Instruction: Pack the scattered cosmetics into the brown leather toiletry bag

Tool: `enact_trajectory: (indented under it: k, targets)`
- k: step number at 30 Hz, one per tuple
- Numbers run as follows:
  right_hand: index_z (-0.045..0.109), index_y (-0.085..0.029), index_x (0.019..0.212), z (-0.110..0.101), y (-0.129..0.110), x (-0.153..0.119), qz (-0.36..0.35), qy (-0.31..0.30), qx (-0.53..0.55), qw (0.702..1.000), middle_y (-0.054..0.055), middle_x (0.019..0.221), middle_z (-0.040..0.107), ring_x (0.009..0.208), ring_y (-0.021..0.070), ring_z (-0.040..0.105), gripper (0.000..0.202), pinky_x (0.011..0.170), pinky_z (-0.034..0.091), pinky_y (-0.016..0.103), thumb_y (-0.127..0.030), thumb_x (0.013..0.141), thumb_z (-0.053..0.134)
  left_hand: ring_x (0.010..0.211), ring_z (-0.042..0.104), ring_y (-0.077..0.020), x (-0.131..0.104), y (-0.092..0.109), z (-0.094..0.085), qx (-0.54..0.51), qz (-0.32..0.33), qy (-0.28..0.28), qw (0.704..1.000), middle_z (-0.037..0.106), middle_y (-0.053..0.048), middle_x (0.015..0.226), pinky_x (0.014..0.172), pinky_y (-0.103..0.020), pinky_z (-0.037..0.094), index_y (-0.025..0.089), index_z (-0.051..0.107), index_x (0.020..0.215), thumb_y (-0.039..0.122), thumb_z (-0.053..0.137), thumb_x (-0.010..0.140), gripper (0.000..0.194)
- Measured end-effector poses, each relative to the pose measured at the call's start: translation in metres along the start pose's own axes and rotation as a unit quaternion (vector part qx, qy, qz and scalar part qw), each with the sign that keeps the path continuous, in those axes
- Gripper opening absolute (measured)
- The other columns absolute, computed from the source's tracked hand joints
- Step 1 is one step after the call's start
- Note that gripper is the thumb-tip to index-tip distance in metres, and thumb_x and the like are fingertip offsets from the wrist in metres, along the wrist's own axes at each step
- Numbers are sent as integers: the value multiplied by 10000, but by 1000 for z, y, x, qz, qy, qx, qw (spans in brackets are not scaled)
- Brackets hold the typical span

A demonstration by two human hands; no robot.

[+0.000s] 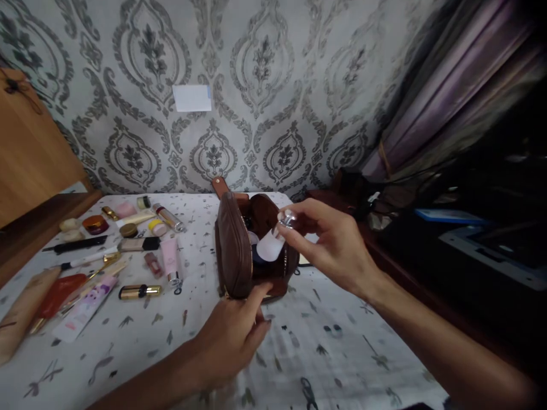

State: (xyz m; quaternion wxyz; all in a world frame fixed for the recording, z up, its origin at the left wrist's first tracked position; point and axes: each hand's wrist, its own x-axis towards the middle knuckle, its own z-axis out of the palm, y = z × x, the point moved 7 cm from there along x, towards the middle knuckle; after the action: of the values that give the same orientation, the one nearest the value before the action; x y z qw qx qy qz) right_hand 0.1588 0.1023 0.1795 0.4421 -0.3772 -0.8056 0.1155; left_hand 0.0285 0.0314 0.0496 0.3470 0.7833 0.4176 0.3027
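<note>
A brown zippered cosmetic bag (233,250) stands unzipped on the cloth, its inside partly in shadow. My right hand (331,245) pinches a small white bottle (270,246) by its shiny silver cap, tilted within the bag's opening. At the front rim of the bag, my left hand (231,330) grips the edge between thumb and fingers. Other contents, including something dark blue, show only in part behind the bottle.
To the left lie many cosmetics: a pink tube (171,259), a black-and-gold tube (139,291), a flowered tube (88,307) and a red pouch (60,293). A patterned wall (265,125) rises behind. Dark furniture (427,267) is at right.
</note>
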Motion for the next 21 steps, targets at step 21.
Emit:
enact_trajectory:
  k: [21]
  targets:
    - [605, -184, 802, 76, 19, -8, -27, -377, -168, 910, 14, 774, 635, 627, 138, 560, 117, 529, 285, 260, -91, 777, 671, 742, 671, -191, -10, -26, 18, 36, 39, -12, 999, 732, -33, 901, 698, -288, 518, 262, 319, 1518, 171, 447, 946, 593]
